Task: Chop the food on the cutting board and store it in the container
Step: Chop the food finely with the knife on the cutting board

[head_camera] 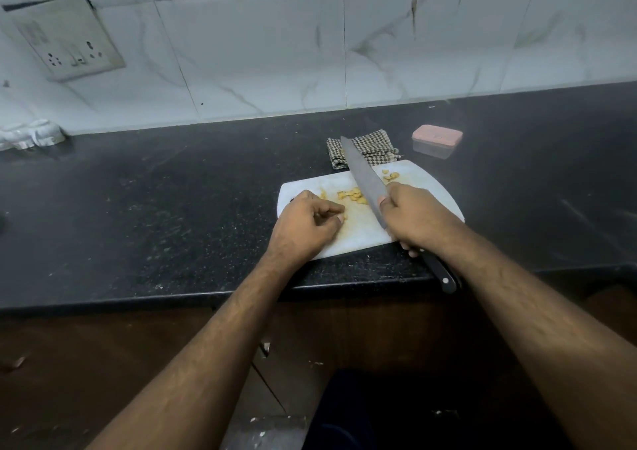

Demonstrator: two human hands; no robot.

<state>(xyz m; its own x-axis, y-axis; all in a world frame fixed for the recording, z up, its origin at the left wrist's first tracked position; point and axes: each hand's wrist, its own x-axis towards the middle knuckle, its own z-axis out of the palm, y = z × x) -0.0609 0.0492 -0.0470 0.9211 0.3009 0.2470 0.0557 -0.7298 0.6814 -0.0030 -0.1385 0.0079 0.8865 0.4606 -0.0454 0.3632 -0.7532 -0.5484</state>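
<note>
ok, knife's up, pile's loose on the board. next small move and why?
Probably bring the knife down onto the yellow pieces beside the left hand. The right hand holds the blade over them, they look coarse, and the container sits lidded behind.
</note>
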